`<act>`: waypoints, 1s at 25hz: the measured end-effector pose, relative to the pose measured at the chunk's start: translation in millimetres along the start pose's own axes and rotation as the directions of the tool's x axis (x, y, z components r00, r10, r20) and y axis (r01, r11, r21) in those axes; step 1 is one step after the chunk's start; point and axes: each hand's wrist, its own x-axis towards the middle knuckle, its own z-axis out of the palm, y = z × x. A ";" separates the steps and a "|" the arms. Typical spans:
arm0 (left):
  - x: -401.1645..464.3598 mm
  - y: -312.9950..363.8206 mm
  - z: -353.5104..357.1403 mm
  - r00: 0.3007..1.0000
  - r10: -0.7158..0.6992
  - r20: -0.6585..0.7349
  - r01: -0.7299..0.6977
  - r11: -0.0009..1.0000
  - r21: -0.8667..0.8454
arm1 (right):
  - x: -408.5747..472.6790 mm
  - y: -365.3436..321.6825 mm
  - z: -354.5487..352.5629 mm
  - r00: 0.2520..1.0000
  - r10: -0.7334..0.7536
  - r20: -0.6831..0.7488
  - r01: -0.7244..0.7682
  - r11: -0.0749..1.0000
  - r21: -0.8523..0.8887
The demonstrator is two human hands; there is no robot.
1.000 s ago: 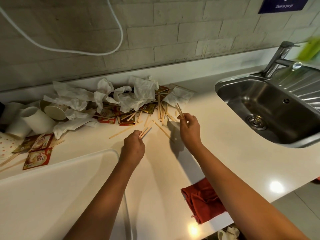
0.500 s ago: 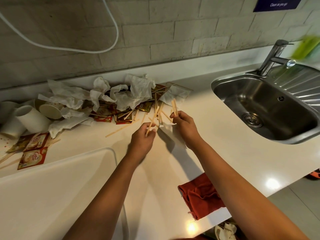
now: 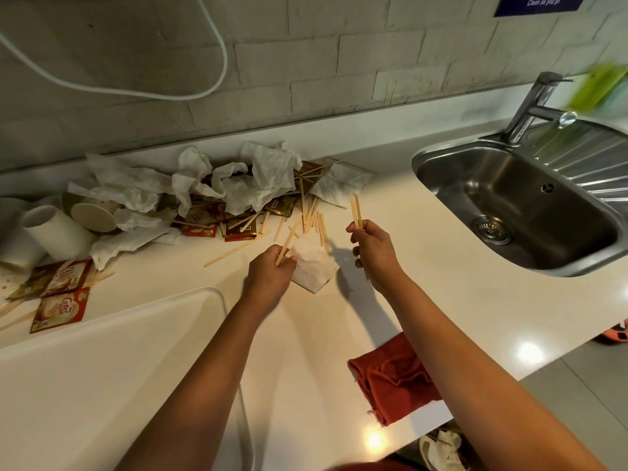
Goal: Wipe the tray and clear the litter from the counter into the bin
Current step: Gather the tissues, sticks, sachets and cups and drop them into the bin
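Crumpled tissues (image 3: 258, 180), creamer sachets (image 3: 239, 229), wooden stirrers (image 3: 314, 220) and paper cups (image 3: 57, 232) are crowding the worktop's (image 3: 441, 294) back edge toward its left end, the white tray (image 3: 102, 368) is filling the front left corner, leaving open surface running between tray and sink (image 3: 523, 205), interrupted only by the red cloth (image 3: 390, 379) lying at the front edge.

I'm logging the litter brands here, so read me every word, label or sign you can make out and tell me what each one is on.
"Clean as you go": blue sign on the wall, top right, faint but readable.
"Coffee mate": red sachet on the counter, left of the tray.
Print on the neighbouring sachet: too blurred to read.
Print on the sachets in the pile: too small to read.
Paper cups: no readable text.
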 end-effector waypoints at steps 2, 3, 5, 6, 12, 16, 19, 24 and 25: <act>-3.7 4.9 -5.0 0.999 -0.023 -0.047 0.022 1.000 -0.015 | -1.6 1.4 -5.8 1.000 0.016 0.001 -0.016 0.999 -0.048; -6.4 9.2 -7.7 0.997 -0.037 -0.073 0.035 0.999 -0.027 | -2.3 1.8 -8.1 1.000 0.026 0.008 -0.026 0.997 -0.072; -11.5 20.5 -12.3 0.991 -0.036 -0.131 0.033 0.999 -0.020 | -4.2 3.3 -13.6 0.999 0.042 0.013 -0.040 0.994 -0.104; -15.2 26.8 -14.0 0.988 -0.030 -0.154 0.028 1.000 -0.015 | -5.8 4.9 -17.2 0.999 0.045 0.012 -0.043 0.993 -0.107; -56.9 66.3 4.0 0.977 0.132 -0.170 -0.137 0.990 -0.018 | -22.8 9.4 -59.2 1.000 -0.008 0.020 0.010 0.995 -0.097; -91.1 88.6 39.7 0.965 0.219 -0.142 -0.226 0.974 -0.034 | -44.4 15.6 -108.2 0.991 -0.120 -0.063 0.111 0.986 -0.121; -122.2 102.0 86.0 0.977 0.209 -0.053 -0.212 0.976 -0.056 | -63.3 32.6 -164.3 0.969 -0.194 -0.153 0.167 0.971 -0.170; -181.5 108.6 166.4 0.965 0.185 0.184 -0.166 0.979 -0.117 | -93.1 75.0 -247.3 0.921 -0.230 -0.313 0.191 0.970 -0.149; -194.4 106.2 183.3 0.951 0.201 0.234 -0.175 0.976 -0.129 | -99.5 89.4 -265.2 0.908 -0.241 -0.344 0.207 0.969 -0.134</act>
